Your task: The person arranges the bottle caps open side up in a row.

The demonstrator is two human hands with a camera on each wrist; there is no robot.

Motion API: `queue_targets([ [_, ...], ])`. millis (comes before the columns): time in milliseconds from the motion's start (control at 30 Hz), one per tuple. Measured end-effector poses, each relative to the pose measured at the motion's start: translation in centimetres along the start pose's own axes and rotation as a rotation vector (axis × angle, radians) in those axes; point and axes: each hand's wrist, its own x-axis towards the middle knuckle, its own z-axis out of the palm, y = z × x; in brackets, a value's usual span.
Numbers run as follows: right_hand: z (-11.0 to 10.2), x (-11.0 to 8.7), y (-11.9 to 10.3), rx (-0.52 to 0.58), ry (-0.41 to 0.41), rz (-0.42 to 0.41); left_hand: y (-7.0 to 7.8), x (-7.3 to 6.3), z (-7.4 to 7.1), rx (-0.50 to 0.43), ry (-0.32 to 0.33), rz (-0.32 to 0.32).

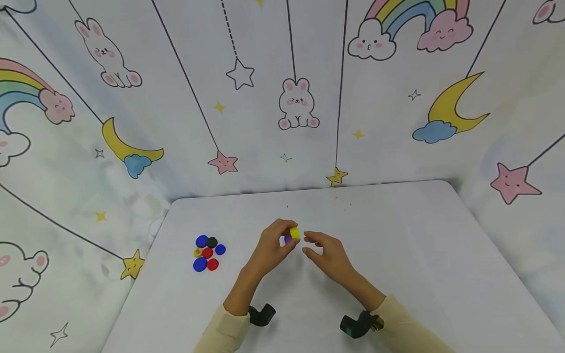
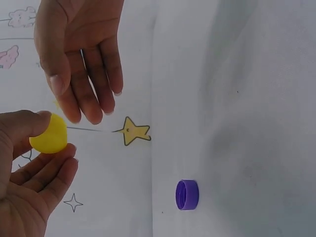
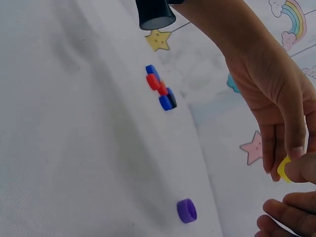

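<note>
My left hand (image 1: 275, 240) pinches a yellow bottle cap (image 2: 51, 136) between thumb and fingers, raised over the table. Facing it, my right hand (image 1: 327, 255) holds nothing; its fingers are loosely bent, with the tips a short gap from the cap in the head view. In the left wrist view, the right hand (image 2: 84, 59) hangs above the cap with its fingers extended. On the table stands a purple bottle cap (image 2: 187, 194), its hollow side showing; in the head view the left hand's fingers partly cover it.
Left on the white table (image 1: 397, 255) lies a cluster of bottle caps, among them a blue cap (image 1: 200, 264), a red cap (image 1: 213, 264), a black cap (image 1: 212, 242) and a small yellow cap (image 1: 198, 252). A patterned cloth (image 1: 265, 137) hangs behind the table.
</note>
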Motion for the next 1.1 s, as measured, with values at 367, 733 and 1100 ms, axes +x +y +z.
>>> queue_targets([
  [367, -0.4, 0.1, 0.4, 0.039, 0.02, -0.071, 0.5, 0.1, 0.3, -0.169, -0.044, -0.065],
  [733, -0.7, 0.1, 1.0, 0.127, 0.036, -0.134, 0.3, -0.1, 0.8, -0.163, -0.072, -0.112],
  [1100, -0.9, 0.7, 1.9, 0.152, -0.088, -0.01, -0.3, -0.1, 0.9, -0.303, -0.115, -0.16],
])
